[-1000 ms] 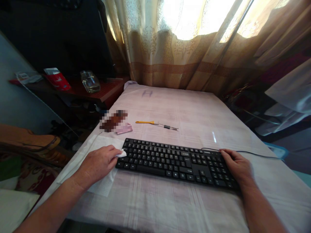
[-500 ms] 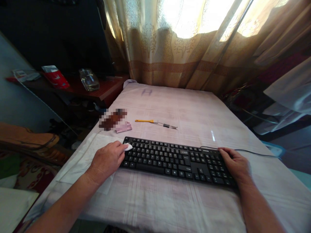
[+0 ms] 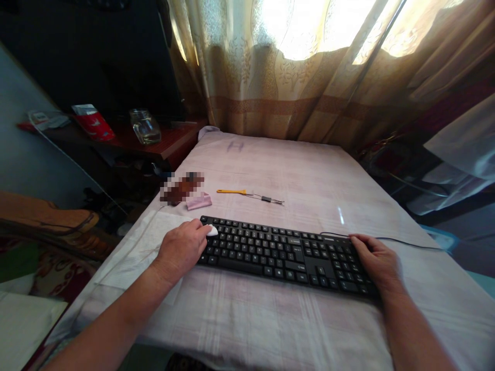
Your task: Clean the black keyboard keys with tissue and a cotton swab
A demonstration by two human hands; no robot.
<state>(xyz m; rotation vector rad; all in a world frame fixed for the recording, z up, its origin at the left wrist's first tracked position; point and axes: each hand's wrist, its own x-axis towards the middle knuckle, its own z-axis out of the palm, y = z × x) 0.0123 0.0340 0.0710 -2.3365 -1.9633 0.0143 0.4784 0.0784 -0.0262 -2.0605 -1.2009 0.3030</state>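
A black keyboard [image 3: 266,252] lies across the cloth-covered table. Over its left end, my left hand [image 3: 184,246] is closed on a small white wad [image 3: 212,231], which touches the upper left keys. My right hand [image 3: 377,262] grips the keyboard's right end, thumb along the top edge. Behind the keyboard lie a yellow-handled brush [image 3: 231,191] and a thin metal tool with a dark grip [image 3: 266,199]. A folded pink cloth [image 3: 199,201] rests beside a blurred brown object [image 3: 181,189].
White tissue sheets [image 3: 135,257] lie under my left forearm. A black cable [image 3: 410,243] runs off right from the keyboard. On a red-brown stand [image 3: 174,143] at the left are a glass jar [image 3: 146,128] and a red packet [image 3: 95,124]. Curtains hang behind the table.
My left hand has moved slightly right along the upper keys with the white wad. My right hand keeps its hold on the keyboard's right end. The view has shifted a little.
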